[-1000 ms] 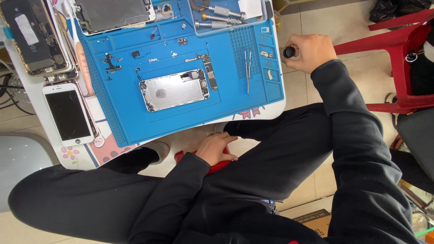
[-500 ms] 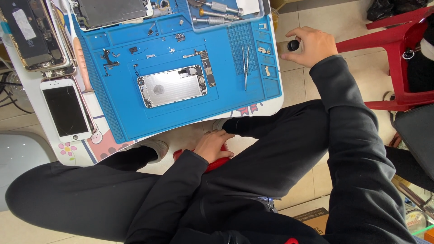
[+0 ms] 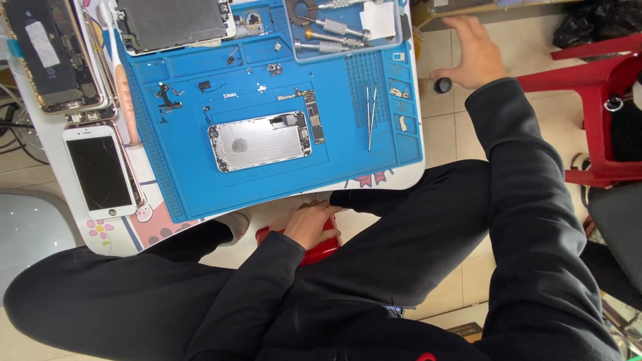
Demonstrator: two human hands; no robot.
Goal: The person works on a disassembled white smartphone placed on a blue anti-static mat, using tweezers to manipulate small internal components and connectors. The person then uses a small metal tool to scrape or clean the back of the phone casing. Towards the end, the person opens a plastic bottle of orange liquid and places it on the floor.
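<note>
My left hand point(image 3: 311, 224) rests between my legs on a red stool point(image 3: 324, 249), fingers curled over its edge. My right hand point(image 3: 471, 57) is out past the table's right edge, above the tiled floor, fingers stretched out. A small black round-ended thing point(image 3: 443, 85) sits at the base of its thumb; I cannot tell if the hand holds it. A blue work mat point(image 3: 194, 190) covers the table, with an opened silver phone shell point(image 3: 259, 141) in its middle and tweezers point(image 3: 370, 117) to the right.
A white phone point(image 3: 100, 170) and a dark opened phone point(image 3: 50, 57) lie left of the mat. Another phone body point(image 3: 175, 23) and a tray of screwdrivers point(image 3: 334, 30) sit at the far edge. A red plastic chair point(image 3: 595, 107) stands on the right.
My right hand has opened from a loose fist to stretched fingers and shifted slightly away from me. The view has tilted a little. My left hand stays on the stool.
</note>
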